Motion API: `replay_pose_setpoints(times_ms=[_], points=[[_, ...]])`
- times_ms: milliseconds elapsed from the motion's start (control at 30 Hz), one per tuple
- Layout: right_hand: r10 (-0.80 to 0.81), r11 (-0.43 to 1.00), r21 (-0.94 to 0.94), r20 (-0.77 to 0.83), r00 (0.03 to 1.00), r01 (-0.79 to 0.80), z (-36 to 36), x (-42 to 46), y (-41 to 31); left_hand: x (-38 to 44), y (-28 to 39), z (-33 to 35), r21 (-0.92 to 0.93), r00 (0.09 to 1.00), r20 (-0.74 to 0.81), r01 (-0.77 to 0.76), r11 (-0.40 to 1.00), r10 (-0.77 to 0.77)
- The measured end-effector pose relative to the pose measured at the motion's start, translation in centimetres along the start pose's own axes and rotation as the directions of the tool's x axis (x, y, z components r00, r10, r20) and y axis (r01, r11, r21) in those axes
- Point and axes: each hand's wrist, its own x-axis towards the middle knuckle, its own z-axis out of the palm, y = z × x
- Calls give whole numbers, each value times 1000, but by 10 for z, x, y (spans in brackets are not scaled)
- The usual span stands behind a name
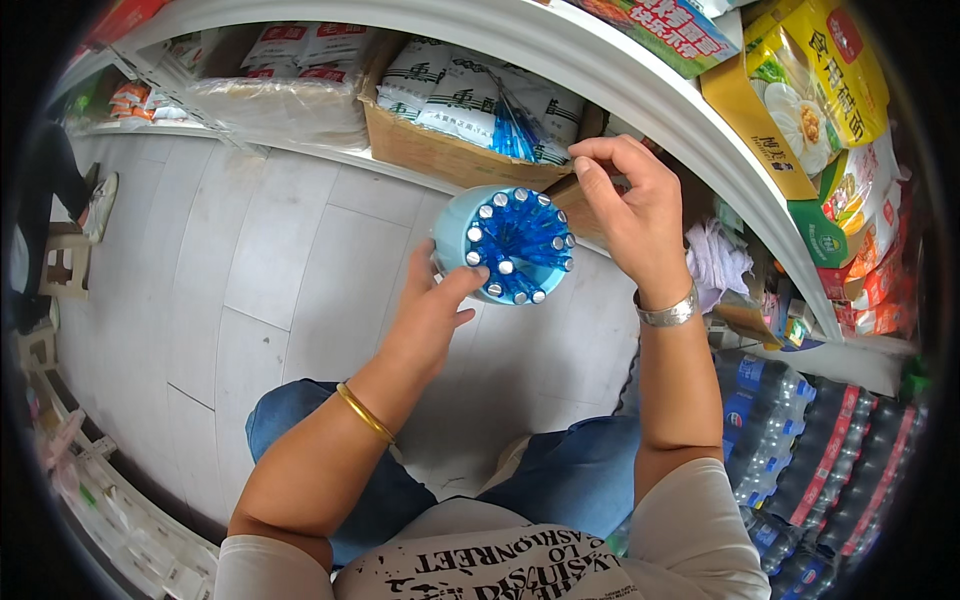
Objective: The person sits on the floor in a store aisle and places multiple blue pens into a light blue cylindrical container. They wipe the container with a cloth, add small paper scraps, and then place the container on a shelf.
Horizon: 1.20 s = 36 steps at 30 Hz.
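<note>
My left hand grips the near left side of a light blue round container, its thumb over the rim against the handles inside. Inside stand several tools with translucent blue handles and silver end caps, bunched in a ring; their lower ends are hidden. My right hand is raised to the right of the container, by the corner of a cardboard box. Its thumb and index fingertip are slightly apart, with nothing visible between them. More blue-handled tools with thin metal shafts lie on white printed bags in that box.
The cardboard box sits on the bottom level of white shelving. Yellow food packets crowd the upper shelf at right. Shrink-wrapped drink bottles stand beside my right leg. A person's shoe and a stool are at left.
</note>
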Motion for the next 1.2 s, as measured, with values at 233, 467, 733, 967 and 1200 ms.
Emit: replay_pose_setpoints(times_ms=[233,467,733,967,1200], points=[[157,838,-545,164,974,-43,30,36,54,-1,0,0,6,1000,9,-4,1000,4],[326,630,-774,194,925,-60,70,75,104,-4,-1,-1,-18,1000,28,2,1000,-1],[337,617,-784,194,921,-61,80,78,111,-4,1,-1,-17,1000,25,-11,1000,11],[310,623,-777,138,941,-91,79,75,112,-4,-1,0,-10,999,33,-10,1000,10],[191,707,-707,191,963,0,39,56,84,-2,-1,2,-2,1000,-10,-10,1000,10]])
